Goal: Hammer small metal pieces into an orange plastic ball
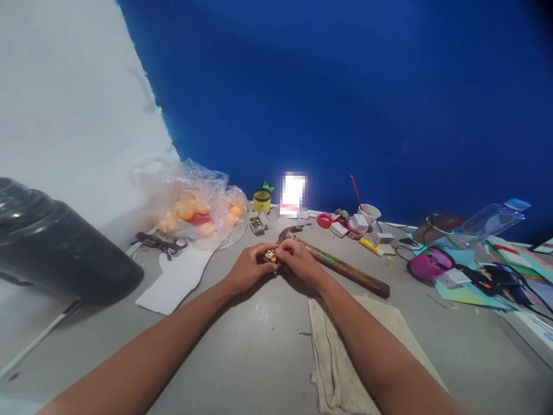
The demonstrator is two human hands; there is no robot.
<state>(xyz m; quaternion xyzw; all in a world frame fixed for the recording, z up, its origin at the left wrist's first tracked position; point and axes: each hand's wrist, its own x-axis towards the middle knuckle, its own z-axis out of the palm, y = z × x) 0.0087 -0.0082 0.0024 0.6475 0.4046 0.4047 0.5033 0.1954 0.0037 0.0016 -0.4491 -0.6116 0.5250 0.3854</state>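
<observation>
My left hand (pixel 249 268) is closed around a small round object (pixel 270 256) covered in shiny gold and silver dots. Against its right side, my right hand (pixel 299 262) has its fingertips pinched together. Whether those fingertips hold a tiny piece is too small to tell. Just behind the hands lies a claw hammer (pixel 345 267), its metal head up by my right fingers and its wooden handle running to the right. A small open white box (pixel 258 223) with tiny metal pieces in it stands beyond my left hand.
A folded cream cloth (pixel 406 334) lies under my right forearm. On the left are a big dark bottle (pixel 73 248), white paper (pixel 177 282), eyeglasses (pixel 162 243) and a plastic bag of orange balls (pixel 190 210). Small boxes, a paper cup (pixel 369 213) and cables crowd the right.
</observation>
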